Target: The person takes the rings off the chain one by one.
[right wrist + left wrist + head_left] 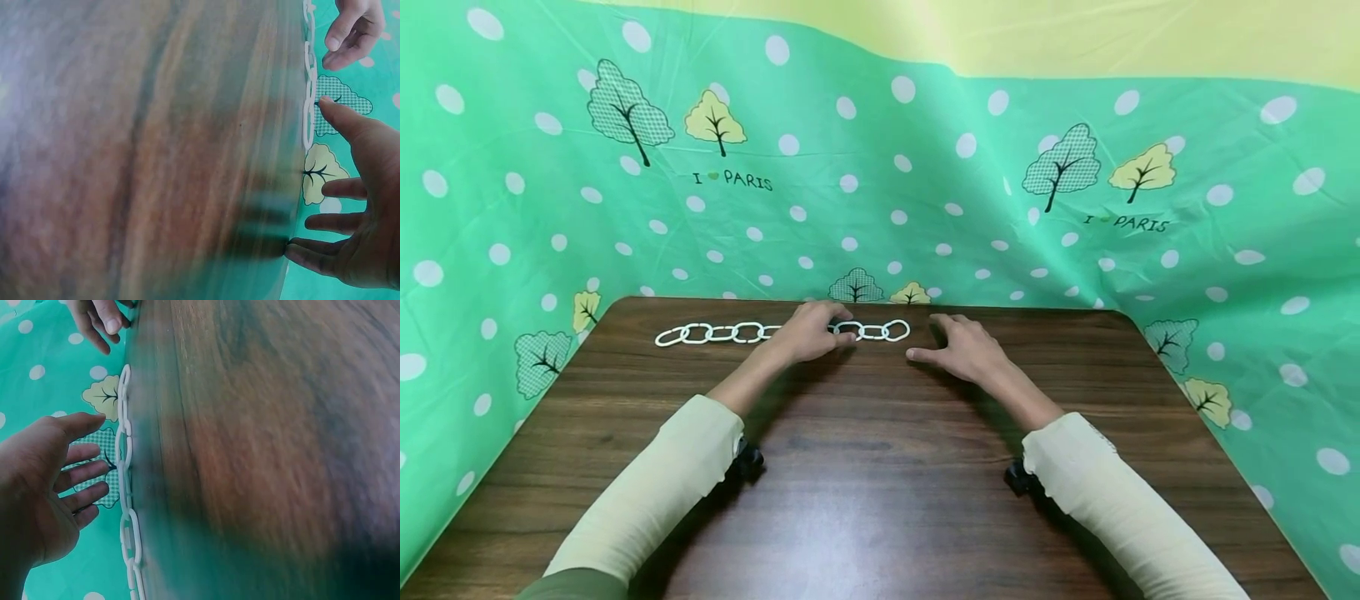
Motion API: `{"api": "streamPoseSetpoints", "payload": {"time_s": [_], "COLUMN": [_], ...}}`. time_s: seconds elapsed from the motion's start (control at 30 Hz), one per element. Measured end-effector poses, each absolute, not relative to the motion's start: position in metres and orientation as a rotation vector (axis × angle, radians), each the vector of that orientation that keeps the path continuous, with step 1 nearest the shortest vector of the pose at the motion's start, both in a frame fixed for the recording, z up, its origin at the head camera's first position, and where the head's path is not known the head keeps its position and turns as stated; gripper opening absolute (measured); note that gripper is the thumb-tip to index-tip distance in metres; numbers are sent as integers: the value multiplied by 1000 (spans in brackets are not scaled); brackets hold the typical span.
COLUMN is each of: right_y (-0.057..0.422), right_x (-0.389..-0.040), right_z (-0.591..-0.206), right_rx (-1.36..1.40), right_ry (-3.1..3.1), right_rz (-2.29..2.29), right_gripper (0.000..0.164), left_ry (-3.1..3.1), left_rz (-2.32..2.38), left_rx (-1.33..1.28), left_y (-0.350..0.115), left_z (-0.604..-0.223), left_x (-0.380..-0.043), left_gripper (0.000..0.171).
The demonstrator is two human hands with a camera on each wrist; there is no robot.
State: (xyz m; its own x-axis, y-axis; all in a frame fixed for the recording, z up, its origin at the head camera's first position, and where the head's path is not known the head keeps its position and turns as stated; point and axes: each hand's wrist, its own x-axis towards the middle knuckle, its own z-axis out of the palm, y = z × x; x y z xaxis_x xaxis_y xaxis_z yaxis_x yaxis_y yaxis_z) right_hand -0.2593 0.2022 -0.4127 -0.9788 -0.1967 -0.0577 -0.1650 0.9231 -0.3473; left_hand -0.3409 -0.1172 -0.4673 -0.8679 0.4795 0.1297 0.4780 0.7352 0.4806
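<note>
A chain of white oval links (pixel 747 332) lies stretched from left to right near the table's far edge. My left hand (pixel 808 332) is over its right-hand half and hides some links in the head view. In the left wrist view the left fingers (pixel 84 469) are spread and hold nothing, with the chain (pixel 127 444) just past the fingertips. To the right of the chain's last link is my right hand (pixel 967 348), its thumb and fingers apart with nothing between them. In the right wrist view its lowest fingertips are right at the table surface.
The dark wooden table (pixel 865 467) reflects light in the middle. Behind and beside it hangs a green cloth (pixel 880 192) with white dots and printed trees, close against the far edge. A black wrist device (pixel 748 461) shows under the left sleeve, and another (pixel 1019 477) under the right.
</note>
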Motion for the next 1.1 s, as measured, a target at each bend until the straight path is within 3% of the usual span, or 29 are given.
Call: {"api": "streamPoseSetpoints", "payload": {"time_s": [0.33,0.7,0.97,1.1], "right_y": [195,196,192,202], "right_x": [-261,-260,-267,-289], "right_z": [-419,-420,-417,-434], "right_rx": [-370,-391,-451,-514], "right_ry": [2998,2994,2947,2896], "right_rz": [-485,-487,-555,-567], "right_gripper": [99,95,86,92], "left_ry": [2944,2828,2837,2844], "left_rz": [787,964,986,984], "left_rx": [810,756,790,827], "left_y": [-107,-88,-79,-72], "left_z": [-495,-472,-502,-502], "left_x": [-366,-342,-377,-383], "left_gripper": [51,51,52,50]}}
